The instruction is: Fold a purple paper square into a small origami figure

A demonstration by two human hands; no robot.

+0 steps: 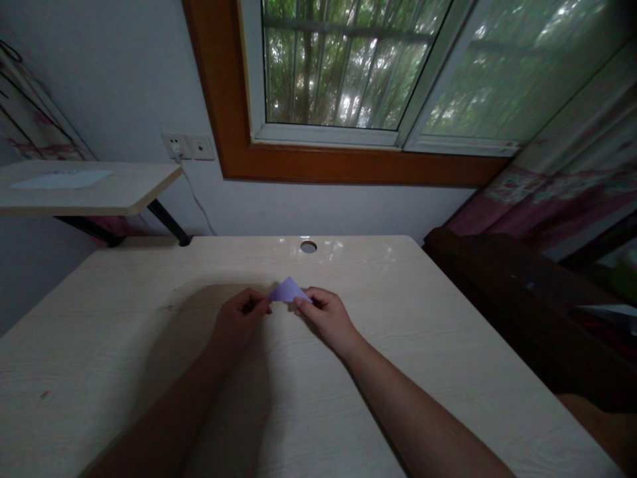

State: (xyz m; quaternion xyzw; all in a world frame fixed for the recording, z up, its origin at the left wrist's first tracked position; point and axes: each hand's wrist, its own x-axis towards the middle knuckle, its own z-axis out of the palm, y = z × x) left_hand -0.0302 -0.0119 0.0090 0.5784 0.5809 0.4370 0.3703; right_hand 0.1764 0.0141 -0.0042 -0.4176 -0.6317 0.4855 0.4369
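Note:
A small folded piece of purple paper [287,291] is held just above the light wooden desk [149,345], near its middle. My left hand [239,320] pinches the paper's left corner with closed fingers. My right hand [324,317] pinches its right corner, fingers also closed. The paper forms a small triangle pointing up between the two hands. Both forearms reach in from the bottom edge.
A round cable hole [308,246] sits at the desk's far edge. A raised shelf [89,189] stands at the back left, below a wall socket [189,147] with a cable. A window [348,66] is behind. Dark furniture [522,305] flanks the desk's right side.

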